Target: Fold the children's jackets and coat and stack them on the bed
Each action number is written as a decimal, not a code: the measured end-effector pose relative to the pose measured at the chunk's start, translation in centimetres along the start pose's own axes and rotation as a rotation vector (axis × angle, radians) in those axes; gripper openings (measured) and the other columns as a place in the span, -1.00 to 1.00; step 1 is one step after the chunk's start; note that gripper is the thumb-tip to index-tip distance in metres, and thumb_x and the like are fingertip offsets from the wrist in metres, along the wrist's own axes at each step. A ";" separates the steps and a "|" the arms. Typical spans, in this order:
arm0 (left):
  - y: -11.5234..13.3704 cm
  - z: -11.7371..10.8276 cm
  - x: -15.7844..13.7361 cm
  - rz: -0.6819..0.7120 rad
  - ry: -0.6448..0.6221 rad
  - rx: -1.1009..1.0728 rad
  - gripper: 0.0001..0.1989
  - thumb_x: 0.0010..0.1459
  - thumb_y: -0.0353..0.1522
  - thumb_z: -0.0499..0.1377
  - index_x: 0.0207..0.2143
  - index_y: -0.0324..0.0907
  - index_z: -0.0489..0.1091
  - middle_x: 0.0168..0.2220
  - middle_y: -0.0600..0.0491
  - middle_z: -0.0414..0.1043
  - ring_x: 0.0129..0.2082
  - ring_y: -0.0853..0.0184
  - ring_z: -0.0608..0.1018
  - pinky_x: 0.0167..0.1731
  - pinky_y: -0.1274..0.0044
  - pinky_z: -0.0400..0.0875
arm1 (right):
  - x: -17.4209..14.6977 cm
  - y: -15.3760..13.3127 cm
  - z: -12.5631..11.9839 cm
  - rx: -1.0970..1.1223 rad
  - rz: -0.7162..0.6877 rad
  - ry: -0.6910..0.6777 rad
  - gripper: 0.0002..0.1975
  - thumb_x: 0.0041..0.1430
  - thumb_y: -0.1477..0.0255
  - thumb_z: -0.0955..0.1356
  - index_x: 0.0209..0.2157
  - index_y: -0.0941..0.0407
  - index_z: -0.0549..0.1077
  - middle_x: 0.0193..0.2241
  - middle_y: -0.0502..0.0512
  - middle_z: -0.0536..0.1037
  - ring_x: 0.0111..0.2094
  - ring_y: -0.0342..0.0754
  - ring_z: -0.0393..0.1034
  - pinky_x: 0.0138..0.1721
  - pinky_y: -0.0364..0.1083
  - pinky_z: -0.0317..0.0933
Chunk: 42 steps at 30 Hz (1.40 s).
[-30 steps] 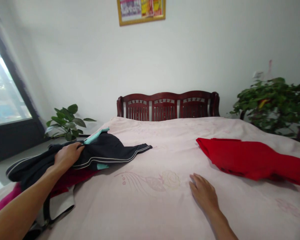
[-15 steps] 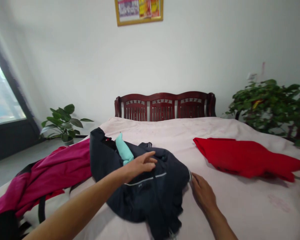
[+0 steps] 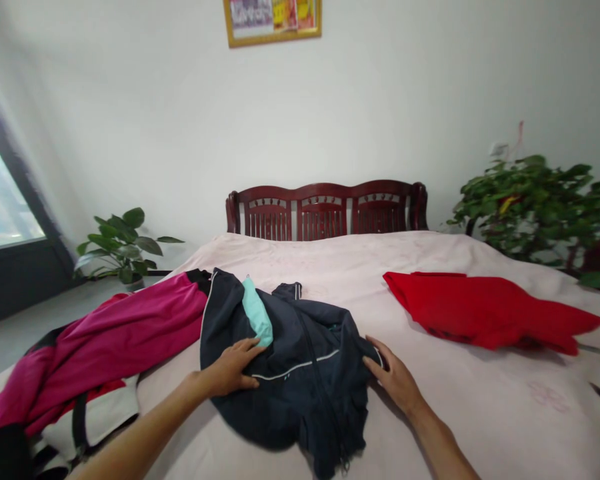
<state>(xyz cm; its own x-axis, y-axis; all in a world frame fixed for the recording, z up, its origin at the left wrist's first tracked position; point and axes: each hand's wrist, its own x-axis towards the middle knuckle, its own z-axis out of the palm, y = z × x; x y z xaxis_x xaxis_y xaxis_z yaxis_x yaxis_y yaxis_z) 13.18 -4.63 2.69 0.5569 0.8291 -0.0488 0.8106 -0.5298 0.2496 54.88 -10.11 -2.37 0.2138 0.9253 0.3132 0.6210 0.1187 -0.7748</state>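
A dark navy jacket (image 3: 290, 400) with white piping and a zip lies crumpled on the bed in front of me. Its turquoise part (image 3: 257, 313) shows near the upper left of the bundle. My left hand (image 3: 233, 368) rests on the jacket's left side, thumb apart from the fingers, with the fingertips at the lower end of the turquoise part. On the right side, my right hand (image 3: 396, 379) pinches the jacket's white-piped edge between thumb and fingers.
A magenta garment (image 3: 125, 340) lies at the left, with a white, black and red piece (image 3: 105, 415) below it. A folded red cloth (image 3: 480, 310) is on the right of the pink bedsheet (image 3: 350, 260). Beyond stands a wooden headboard (image 3: 323, 210), with plants either side.
My left hand has moved left and down onto the jacket. The jacket's upper left edge has shifted right and dropped, uncovering more of the magenta garment. My right hand now grips the piped edge.
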 end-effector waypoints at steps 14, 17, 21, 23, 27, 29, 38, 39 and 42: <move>4.9 3.4 0.6 -0.087 0.280 -0.138 -0.61 0.29 -0.21 0.08 0.12 -0.05 0.41 0.14 -0.03 0.38 0.10 0.19 0.45 0.17 0.37 0.28 | 1.3 -0.3 -0.5 0.550 0.436 0.560 -0.34 -0.08 0.20 0.42 0.07 0.21 0.49 -0.17 0.22 0.64 -0.32 0.05 0.54 -0.33 -0.06 0.43; 6.9 4.1 1.4 -0.018 0.245 -0.302 -0.56 0.34 -0.18 0.01 0.20 -0.03 0.35 0.25 -0.03 0.30 0.22 0.19 0.37 0.26 0.34 0.20 | 2.2 1.0 -2.1 0.805 0.499 0.568 -0.37 -0.12 0.29 0.46 0.06 0.15 0.47 -0.25 0.13 0.64 -0.34 0.02 0.55 -0.32 -0.08 0.45; 9.5 5.6 2.4 0.050 0.224 -0.321 -0.44 0.31 -0.09 0.04 0.30 -0.01 0.23 0.38 -0.08 0.10 0.31 0.10 0.24 0.30 0.21 0.11 | 3.0 3.5 -4.7 1.212 0.449 0.468 -0.56 -0.14 0.37 0.47 -0.12 0.05 0.51 -0.20 0.05 0.62 -0.21 -0.07 0.55 -0.21 -0.14 0.46; 10.6 6.4 2.8 0.064 0.223 -0.266 -0.40 0.27 -0.09 0.10 0.32 0.00 0.20 0.40 -0.10 0.05 0.30 0.03 0.23 0.29 0.15 0.11 | 3.1 4.5 -5.6 1.231 0.407 0.505 -0.61 -0.13 0.36 0.47 -0.17 0.02 0.52 -0.15 0.02 0.60 -0.17 -0.12 0.53 -0.21 -0.19 0.45; 12.1 7.2 3.0 0.018 0.251 -0.184 -0.38 0.22 -0.18 0.18 0.32 0.05 0.20 0.41 -0.06 0.02 0.27 -0.01 0.25 0.27 0.11 0.14 | 3.0 5.3 -5.2 0.882 0.403 0.538 -0.52 -0.19 0.29 0.50 -0.14 0.07 0.52 -0.16 0.06 0.61 -0.17 -0.03 0.52 -0.13 -0.09 0.42; 12.2 7.3 2.9 0.002 0.269 -0.177 -0.39 0.21 -0.22 0.19 0.31 0.06 0.21 0.40 -0.04 0.04 0.26 0.01 0.25 0.27 0.12 0.14 | 3.0 5.1 -4.4 0.558 0.381 0.463 -0.48 -0.14 0.19 0.46 -0.11 0.12 0.54 -0.14 0.15 0.61 -0.11 0.10 0.50 -0.02 0.03 0.37; 11.6 7.6 2.6 0.037 0.321 -0.223 -0.46 0.23 -0.27 0.17 0.26 0.04 0.28 0.37 -0.04 0.12 0.26 0.07 0.26 0.28 0.16 0.16 | 3.0 4.4 -3.4 -0.084 0.302 0.271 -0.39 0.08 0.12 0.18 0.03 0.14 0.51 0.04 0.23 0.52 0.06 0.15 0.39 0.09 0.07 0.22; 11.6 7.6 2.6 0.037 0.323 -0.223 -0.46 0.23 -0.27 0.17 0.26 0.04 0.29 0.37 -0.04 0.12 0.27 0.07 0.26 0.28 0.17 0.16 | 3.0 4.4 -3.5 -0.091 0.302 0.263 -0.38 0.08 0.11 0.17 0.04 0.15 0.50 0.04 0.24 0.52 0.07 0.16 0.38 0.09 0.07 0.21; 11.7 7.5 2.5 0.033 0.323 -0.222 -0.47 0.23 -0.28 0.17 0.26 0.02 0.29 0.36 -0.05 0.13 0.27 0.08 0.26 0.28 0.18 0.16 | 2.9 4.3 -3.5 -0.108 0.302 0.249 -0.35 0.09 0.09 0.16 0.07 0.16 0.49 0.07 0.24 0.50 0.09 0.17 0.37 0.10 0.07 0.21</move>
<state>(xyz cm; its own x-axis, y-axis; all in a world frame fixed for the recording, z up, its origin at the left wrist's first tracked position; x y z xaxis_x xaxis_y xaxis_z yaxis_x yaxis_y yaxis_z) 25.46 -10.08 -1.80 0.4681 0.8444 0.2606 0.7144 -0.5352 0.4508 60.81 -8.18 -2.83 0.5668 0.7956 0.2138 0.5749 -0.1961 -0.7944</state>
